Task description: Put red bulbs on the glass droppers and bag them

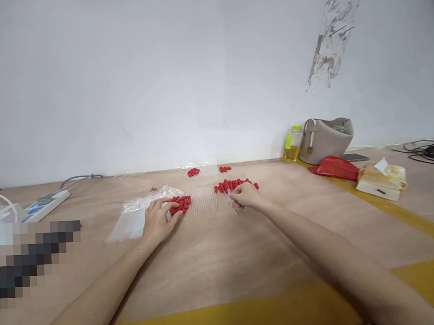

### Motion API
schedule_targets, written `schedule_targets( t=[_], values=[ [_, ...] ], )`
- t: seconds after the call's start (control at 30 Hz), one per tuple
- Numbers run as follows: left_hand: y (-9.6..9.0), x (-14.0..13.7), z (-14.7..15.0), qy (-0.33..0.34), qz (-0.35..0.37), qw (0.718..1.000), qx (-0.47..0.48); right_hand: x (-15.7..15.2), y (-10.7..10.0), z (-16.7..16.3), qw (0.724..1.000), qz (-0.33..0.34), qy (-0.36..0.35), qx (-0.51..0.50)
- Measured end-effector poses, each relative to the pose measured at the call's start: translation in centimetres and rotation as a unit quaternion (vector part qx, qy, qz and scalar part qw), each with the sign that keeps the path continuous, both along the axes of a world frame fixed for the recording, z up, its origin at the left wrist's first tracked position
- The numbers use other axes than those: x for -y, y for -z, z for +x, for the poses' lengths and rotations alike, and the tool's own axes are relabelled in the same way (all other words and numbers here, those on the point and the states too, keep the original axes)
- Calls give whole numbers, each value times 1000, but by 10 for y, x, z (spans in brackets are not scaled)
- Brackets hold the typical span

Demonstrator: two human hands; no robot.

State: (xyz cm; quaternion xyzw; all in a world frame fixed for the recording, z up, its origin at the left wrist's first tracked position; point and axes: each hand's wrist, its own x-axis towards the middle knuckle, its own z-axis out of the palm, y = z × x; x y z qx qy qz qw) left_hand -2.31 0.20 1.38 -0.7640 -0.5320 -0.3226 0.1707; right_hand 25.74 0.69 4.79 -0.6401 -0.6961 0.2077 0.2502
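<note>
Left hand (159,222) half-open at red bulbs (180,203), 9 o'clock of clear tubes (203,200); right hand (247,195) at droppers (234,184), 3 o'clock, grip unclear.

Makeshift workroom, I'd say: pale wall (127,80) with scraped patch (332,47), my brown-covered table (192,259) edged in yellow tape (245,317), power strip (48,207), small red bulbs (182,204) piled near thin clear tubes (204,201).
</note>
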Motion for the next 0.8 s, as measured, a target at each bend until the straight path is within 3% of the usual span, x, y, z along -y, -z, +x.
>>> schedule_targets(
  t=[0.2,0.33,0.57,0.8],
  values=[
    [3,6,5,-22,-10,996,-80,-36,10,-40,992,23,101,65],
    [2,8,9,-28,-6,994,-102,-43,20,-46,985,40,131,103],
    [3,1,9,-24,-6,995,-98,-37,22,-49,984,70,89,139],
    [5,-4,17,-11,-3,995,-95,-34,15,-65,985,20,66,156]
  ],
)
